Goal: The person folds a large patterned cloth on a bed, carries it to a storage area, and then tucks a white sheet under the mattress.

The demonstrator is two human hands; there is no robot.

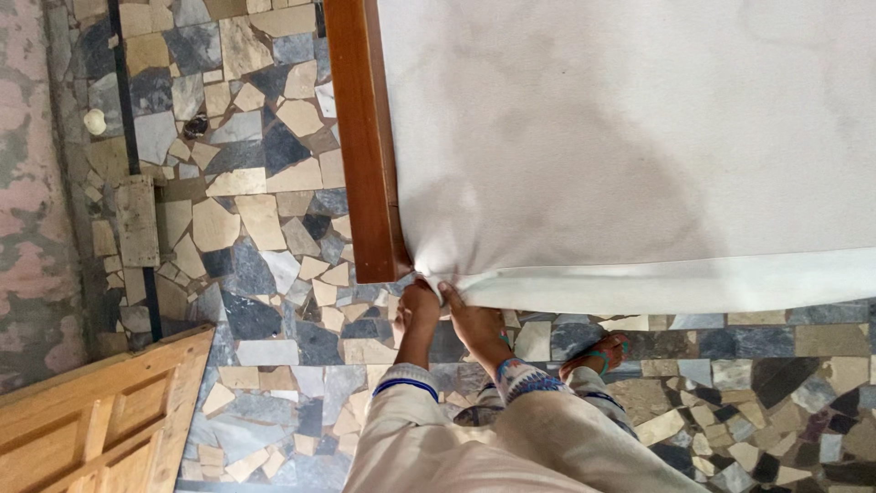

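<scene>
Sheet (639, 137), white and faintly stained, lies stretched over the mattress, its corner bunched against the brown wooden bed frame (365, 137). We judge it light, soft and limp, likely to slip from a loose pinch, so we take it at the gathered corner where the folds give thickness. Our left hand (420, 306) sits at that corner with fingers curled; we cannot tell whether it grips cloth. Our right hand (473, 319) reaches fingertips to the sheet's lower edge just beside it, fingers partly bent, touching rather than clearly gripping. Below us lies a broken-stone mosaic floor (265, 183), with a wooden door (100, 420) nearby.
</scene>
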